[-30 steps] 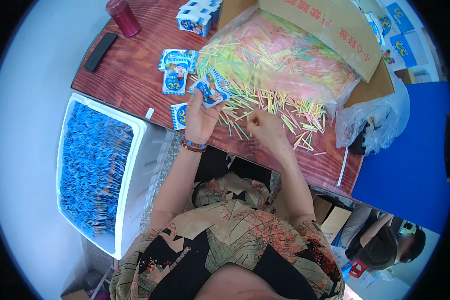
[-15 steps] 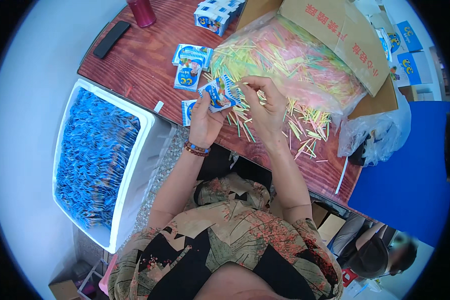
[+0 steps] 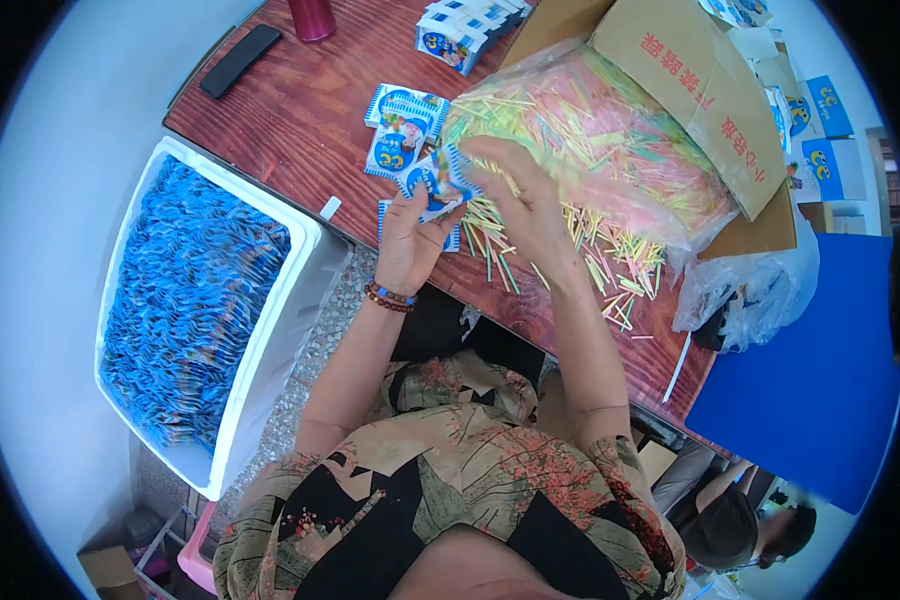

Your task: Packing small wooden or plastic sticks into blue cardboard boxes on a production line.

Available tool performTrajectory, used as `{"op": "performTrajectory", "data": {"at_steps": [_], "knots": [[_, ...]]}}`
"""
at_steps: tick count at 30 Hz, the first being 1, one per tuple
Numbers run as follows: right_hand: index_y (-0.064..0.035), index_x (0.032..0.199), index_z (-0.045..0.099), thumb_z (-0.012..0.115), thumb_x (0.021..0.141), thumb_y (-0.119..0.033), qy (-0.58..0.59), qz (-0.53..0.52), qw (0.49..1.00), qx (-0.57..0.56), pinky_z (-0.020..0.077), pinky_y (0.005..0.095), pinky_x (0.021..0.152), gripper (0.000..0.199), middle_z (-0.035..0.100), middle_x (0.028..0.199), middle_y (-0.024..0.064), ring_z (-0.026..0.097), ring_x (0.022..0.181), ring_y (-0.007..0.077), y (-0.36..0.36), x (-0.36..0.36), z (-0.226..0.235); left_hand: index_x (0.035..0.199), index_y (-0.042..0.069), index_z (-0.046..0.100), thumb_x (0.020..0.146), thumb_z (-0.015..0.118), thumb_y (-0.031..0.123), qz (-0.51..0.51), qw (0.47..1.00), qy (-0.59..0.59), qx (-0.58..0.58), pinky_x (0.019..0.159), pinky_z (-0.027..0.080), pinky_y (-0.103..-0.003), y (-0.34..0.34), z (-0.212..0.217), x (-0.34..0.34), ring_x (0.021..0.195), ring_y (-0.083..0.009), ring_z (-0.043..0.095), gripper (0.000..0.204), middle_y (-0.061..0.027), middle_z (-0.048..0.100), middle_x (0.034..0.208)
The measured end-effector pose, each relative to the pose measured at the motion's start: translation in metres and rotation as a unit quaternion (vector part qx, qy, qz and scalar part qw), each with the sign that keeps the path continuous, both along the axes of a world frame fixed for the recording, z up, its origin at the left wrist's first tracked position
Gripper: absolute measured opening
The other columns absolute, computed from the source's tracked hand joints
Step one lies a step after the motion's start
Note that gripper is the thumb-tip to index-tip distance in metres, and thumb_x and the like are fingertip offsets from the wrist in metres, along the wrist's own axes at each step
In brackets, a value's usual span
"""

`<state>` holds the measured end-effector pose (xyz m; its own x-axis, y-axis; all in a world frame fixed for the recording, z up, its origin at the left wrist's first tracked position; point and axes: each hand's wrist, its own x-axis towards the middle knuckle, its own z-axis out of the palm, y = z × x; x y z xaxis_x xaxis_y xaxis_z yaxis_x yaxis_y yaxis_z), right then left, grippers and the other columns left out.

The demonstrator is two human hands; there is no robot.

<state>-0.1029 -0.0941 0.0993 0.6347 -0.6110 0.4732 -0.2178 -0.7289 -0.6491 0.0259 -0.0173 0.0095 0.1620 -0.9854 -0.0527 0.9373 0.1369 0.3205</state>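
My left hand (image 3: 408, 245) grips a small blue-and-white packet (image 3: 430, 183) over the table's near edge, thumb on its printed face. My right hand (image 3: 527, 200) is closed against the packet's right end, and its bent fingers hide what they pinch. Two similar packets (image 3: 398, 142) lie overlapped just beyond, and another is partly covered by my left hand. To the right, loose thin pastel sticks (image 3: 610, 265) in yellow, pink and green are scattered on the wood. More fill a clear plastic bag (image 3: 610, 120) in an open cardboard box (image 3: 695, 85).
A white foam box (image 3: 305, 240) full of blue packets (image 3: 190, 310) stands at the left. On the red-brown table (image 3: 300, 120) are a black oblong object (image 3: 241, 61), a red cup (image 3: 313, 18) and stacked small cartons (image 3: 460, 40). Another person (image 3: 730, 525) is at lower right.
My right hand has shifted from beside the packet onto its right end, where the packet now bends. The left hand keeps its grip. The whole view has shifted slightly.
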Motion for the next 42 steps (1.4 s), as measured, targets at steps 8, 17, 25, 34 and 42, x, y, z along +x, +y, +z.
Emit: {"op": "performTrajectory", "data": {"at_steps": [8, 17, 25, 34, 42], "knots": [[0.0011, 0.096, 0.066, 0.068, 0.083, -0.014, -0.045, -0.159, 0.952, 0.259, 0.0445, 0.0264, 0.062, 0.02, 0.063, 0.071, 0.0044, 0.056, 0.068, 0.0091, 0.0, 0.044, -0.036, 0.119, 0.004, 0.056, 0.095, 0.057, 0.01, 0.143, 0.98, -0.061, 0.124, 0.087, 0.055, -0.037, -0.007, 0.001, 0.012, 0.098, -0.0189, 0.065, 0.025, -0.0084, 0.065, 0.11], [-0.0015, 0.104, 0.065, 0.065, 0.083, -0.02, 0.154, -0.099, 0.979, 0.095, 0.0487, 0.0434, 0.078, 0.027, 0.067, 0.094, 0.021, 0.063, 0.091, 0.038, -0.063, 0.091, -0.051, 0.122, 0.006, 0.055, 0.088, 0.065, 0.015, 0.233, 0.721, -0.617, 0.211, 0.09, 0.043, -0.035, -0.002, -0.012, 0.061, 0.109, -0.0196, 0.053, 0.036, -0.0074, 0.054, 0.118], [-0.0059, 0.103, 0.062, 0.067, 0.082, -0.027, 0.155, -0.134, 0.976, 0.075, 0.0492, 0.0428, 0.075, 0.03, 0.064, 0.096, 0.0147, 0.063, 0.088, 0.0329, -0.023, 0.029, -0.057, 0.113, 0.012, 0.059, 0.08, 0.071, 0.025, 0.213, 0.497, -0.819, 0.189, 0.092, 0.031, -0.045, 0.007, -0.011, 0.055, 0.108, -0.0274, 0.049, 0.038, -0.0076, 0.055, 0.11], [-0.0087, 0.089, 0.062, 0.071, 0.078, -0.031, 0.224, -0.119, 0.964, 0.083, 0.0487, 0.0399, 0.067, 0.026, 0.061, 0.088, 0.0066, 0.063, 0.079, 0.0269, -0.004, 0.011, -0.074, 0.095, 0.013, 0.061, 0.076, 0.076, 0.029, 0.154, 0.428, -0.871, 0.187, 0.085, 0.028, -0.041, 0.013, -0.012, 0.055, 0.096, -0.0229, 0.051, 0.029, -0.0037, 0.058, 0.098], [-0.0098, 0.086, 0.061, 0.068, 0.08, -0.018, 0.094, -0.15, 0.983, -0.057, 0.0484, 0.036, 0.063, 0.013, 0.061, 0.085, 0.0055, 0.063, 0.077, 0.0256, 0.0, 0.016, -0.077, 0.099, 0.01, 0.062, 0.077, 0.075, 0.025, 0.241, 0.412, -0.869, 0.131, 0.089, 0.029, -0.038, 0.012, -0.017, 0.061, 0.089, -0.0201, 0.055, 0.03, -0.0027, 0.06, 0.092]]}}
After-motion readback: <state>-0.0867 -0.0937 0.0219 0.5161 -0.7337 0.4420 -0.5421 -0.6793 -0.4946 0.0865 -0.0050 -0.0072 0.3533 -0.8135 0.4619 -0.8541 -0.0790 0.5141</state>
